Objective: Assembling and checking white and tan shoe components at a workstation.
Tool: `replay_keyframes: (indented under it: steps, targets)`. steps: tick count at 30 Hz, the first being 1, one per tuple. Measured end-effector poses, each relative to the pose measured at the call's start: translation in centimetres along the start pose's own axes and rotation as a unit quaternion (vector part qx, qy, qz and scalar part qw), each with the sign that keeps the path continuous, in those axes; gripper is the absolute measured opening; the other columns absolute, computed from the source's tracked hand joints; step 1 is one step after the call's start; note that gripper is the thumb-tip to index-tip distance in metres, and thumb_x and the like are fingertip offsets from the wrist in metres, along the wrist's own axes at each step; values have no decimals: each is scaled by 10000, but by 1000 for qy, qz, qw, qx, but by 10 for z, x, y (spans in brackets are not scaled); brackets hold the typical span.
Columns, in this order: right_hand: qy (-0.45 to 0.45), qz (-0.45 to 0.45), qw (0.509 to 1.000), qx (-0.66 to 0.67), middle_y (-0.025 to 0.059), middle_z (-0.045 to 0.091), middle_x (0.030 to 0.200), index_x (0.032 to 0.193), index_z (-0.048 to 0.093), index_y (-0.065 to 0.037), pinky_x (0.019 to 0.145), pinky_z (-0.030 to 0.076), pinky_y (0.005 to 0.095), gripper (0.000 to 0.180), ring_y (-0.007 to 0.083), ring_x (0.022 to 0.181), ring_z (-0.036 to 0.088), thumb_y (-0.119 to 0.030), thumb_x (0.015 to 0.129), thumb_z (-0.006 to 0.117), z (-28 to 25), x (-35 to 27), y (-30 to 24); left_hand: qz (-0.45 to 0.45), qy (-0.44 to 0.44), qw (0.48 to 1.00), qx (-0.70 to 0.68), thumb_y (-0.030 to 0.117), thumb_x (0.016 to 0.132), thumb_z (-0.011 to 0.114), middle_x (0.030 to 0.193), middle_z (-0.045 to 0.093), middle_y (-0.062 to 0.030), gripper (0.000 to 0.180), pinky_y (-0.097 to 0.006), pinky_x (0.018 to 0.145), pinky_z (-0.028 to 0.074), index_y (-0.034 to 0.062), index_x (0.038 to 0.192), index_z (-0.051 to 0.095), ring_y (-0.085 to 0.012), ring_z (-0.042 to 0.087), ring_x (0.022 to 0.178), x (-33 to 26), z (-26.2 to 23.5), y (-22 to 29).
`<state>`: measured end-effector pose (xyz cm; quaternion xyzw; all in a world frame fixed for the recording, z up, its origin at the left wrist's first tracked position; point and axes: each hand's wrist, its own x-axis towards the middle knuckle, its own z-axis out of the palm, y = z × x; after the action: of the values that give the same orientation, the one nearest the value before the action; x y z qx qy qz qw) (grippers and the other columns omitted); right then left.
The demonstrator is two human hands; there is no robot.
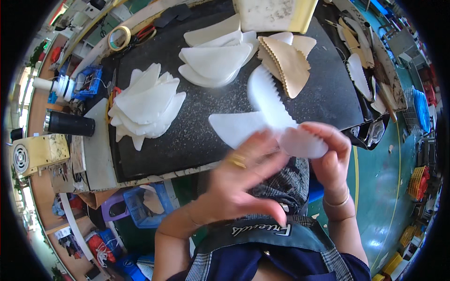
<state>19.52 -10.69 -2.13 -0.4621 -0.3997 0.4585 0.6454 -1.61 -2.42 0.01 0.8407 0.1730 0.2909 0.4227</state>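
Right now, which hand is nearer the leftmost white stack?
Left. The left hand is right of the leftmost white stack and nearer the body; the right hand is farther to the right.

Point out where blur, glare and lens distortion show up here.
Head view: motion smears the left hand, while the right hand is clearer; head view: the left white stack looks fairly crisp; head view: the far-left rim is washed out by light; head view: fisheye curvature bends the surroundings, with black corners.
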Motion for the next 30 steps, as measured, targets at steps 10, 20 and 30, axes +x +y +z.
replay_keyframes:
  steps: [10, 20, 30]
  targets:
    - [12, 23, 987, -159, 23, 626, 915, 1000, 592, -8, 735, 505, 231, 274, 89, 844, 602, -11, 771, 743, 36, 58, 31, -224, 259, 920, -191, -46, 810, 688, 843, 576, -36, 485, -159, 496, 399, 0, 1233, 455, -25, 513, 651, 11, -24, -56]
    - [13, -170, 793, -585, 150, 539, 987, 1076, 525, -27, 805, 480, 390, 460, 330, 925, 556, -37, 681, 760, 31, 52, 37, -114, 168, 923, 328, 9, 666, 794, 1029, 540, -160, 819, -377, 849, 439, 30, 1372, 380, -282, 523, 991, 11, -20, -64]
    - [42, -238, 705, -667, 168, 636, 1123, 1078, 605, -32, 890, 481, 373, 287, 301, 1087, 595, -103, 810, 680, -22, 82, 42, 102, 168, 944, 267, -38, 727, 642, 1014, 689, -172, 173, -423, 905, 522, 15, 873, 716, -297, 680, 942, -2, -25, -43]
